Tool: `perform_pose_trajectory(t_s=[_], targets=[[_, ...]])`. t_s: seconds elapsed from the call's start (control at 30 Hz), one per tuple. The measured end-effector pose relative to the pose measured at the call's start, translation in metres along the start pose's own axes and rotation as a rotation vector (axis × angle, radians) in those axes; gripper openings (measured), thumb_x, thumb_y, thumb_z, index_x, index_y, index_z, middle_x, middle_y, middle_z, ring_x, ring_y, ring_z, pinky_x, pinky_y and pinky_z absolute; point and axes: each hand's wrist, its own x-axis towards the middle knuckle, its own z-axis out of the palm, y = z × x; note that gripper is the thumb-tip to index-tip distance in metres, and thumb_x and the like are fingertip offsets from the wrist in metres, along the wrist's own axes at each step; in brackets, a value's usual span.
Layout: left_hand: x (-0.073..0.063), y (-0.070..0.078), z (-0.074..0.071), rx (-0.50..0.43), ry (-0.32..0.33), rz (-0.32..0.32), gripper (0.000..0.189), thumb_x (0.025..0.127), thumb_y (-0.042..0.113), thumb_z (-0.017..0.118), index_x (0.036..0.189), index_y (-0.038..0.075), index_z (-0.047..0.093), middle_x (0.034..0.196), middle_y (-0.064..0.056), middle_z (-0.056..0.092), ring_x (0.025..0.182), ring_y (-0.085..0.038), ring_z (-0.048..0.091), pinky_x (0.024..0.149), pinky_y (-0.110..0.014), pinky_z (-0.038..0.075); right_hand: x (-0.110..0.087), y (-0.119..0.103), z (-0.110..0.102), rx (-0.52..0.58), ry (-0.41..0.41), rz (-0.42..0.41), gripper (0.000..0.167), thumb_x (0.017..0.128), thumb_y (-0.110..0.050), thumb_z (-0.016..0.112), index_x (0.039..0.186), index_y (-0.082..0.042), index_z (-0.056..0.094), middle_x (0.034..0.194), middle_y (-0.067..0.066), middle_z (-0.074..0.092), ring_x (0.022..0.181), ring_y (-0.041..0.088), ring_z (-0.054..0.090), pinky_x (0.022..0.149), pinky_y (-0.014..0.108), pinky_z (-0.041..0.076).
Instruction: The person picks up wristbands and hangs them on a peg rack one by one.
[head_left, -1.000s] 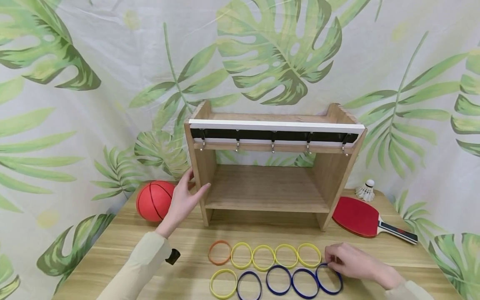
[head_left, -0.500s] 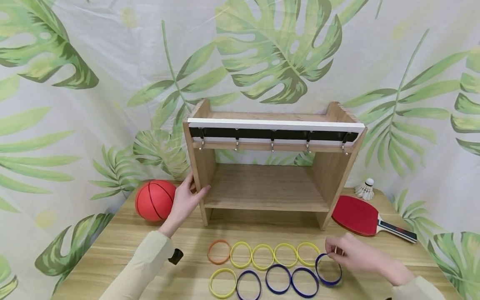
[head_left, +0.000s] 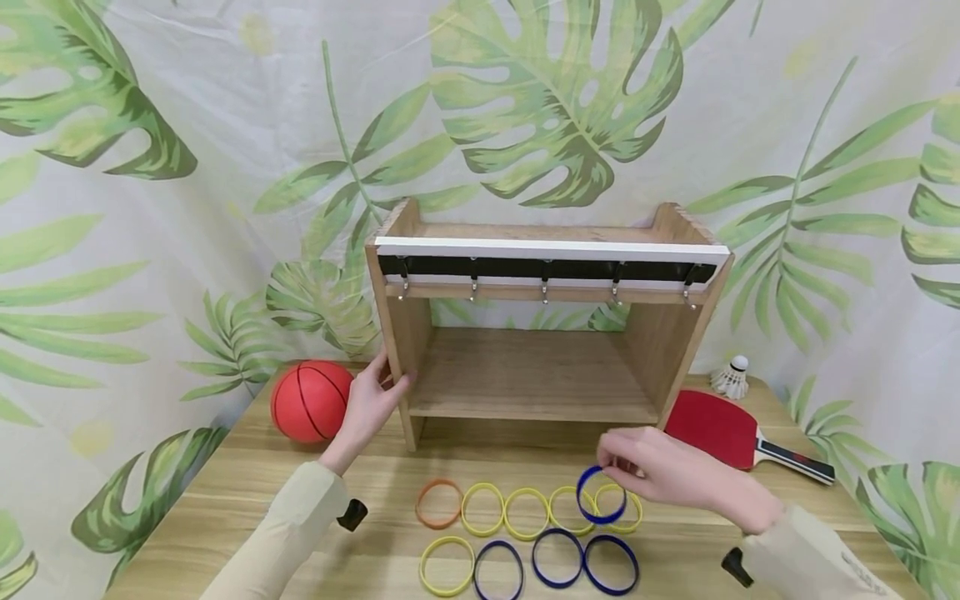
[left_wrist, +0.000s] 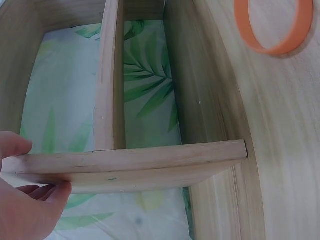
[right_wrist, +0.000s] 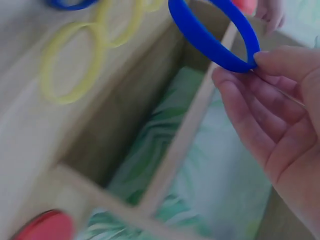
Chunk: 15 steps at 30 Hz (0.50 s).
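My right hand pinches a blue silicone wristband between thumb and fingertips, lifted over the yellow wristbands. The right wrist view shows this blue wristband hanging tilted from the fingertips. On the other side, my left hand holds the left side panel of a small wooden shelf; in the left wrist view, thumb and fingers lie on opposite faces of that panel. A black strip with several metal hooks runs along the shelf's top front, with nothing hanging from it.
An orange wristband lies at the left end of the back row. In front are a yellow wristband and three dark blue wristbands. A red ball stands left; a table-tennis bat and a shuttlecock lie right.
My right hand has picked the rightmost blue wristband off the table and carried it up and left toward the shelf. The left hand stays at the shelf's side panel.
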Motion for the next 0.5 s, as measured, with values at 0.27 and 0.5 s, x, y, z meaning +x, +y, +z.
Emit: perform_pose_trajectory(t_s=[0.27, 0.5], targets=[[0.002, -0.015, 0.001, 0.012, 0.01, 0.037, 0.042, 0.093, 0.004, 0.062, 0.135, 0.001, 0.056, 0.134, -0.024, 0.061, 0.127, -0.036, 0.058, 0.099, -0.049, 0.053, 0.064, -0.022, -0.024, -0.051, 0.156, -0.153, 0.013, 0.089, -0.007, 0.072, 0.093, -0.013, 0.061, 0.085, -0.006, 0.063, 0.071, -0.001, 0.054, 0.062, 0.006, 0.049], [0.002, -0.017, 0.001, 0.011, 0.014, 0.04, 0.042, 0.093, 0.001, 0.059, 0.134, 0.0, 0.057, 0.133, -0.025, 0.062, 0.126, -0.037, 0.059, 0.099, -0.049, 0.053, 0.12, -0.048, -0.052, -0.068, 0.238, -0.139, 0.009, 0.089, -0.006, 0.071, 0.094, -0.009, 0.063, 0.086, -0.001, 0.066, 0.076, 0.004, 0.061, 0.066, 0.012, 0.054]])
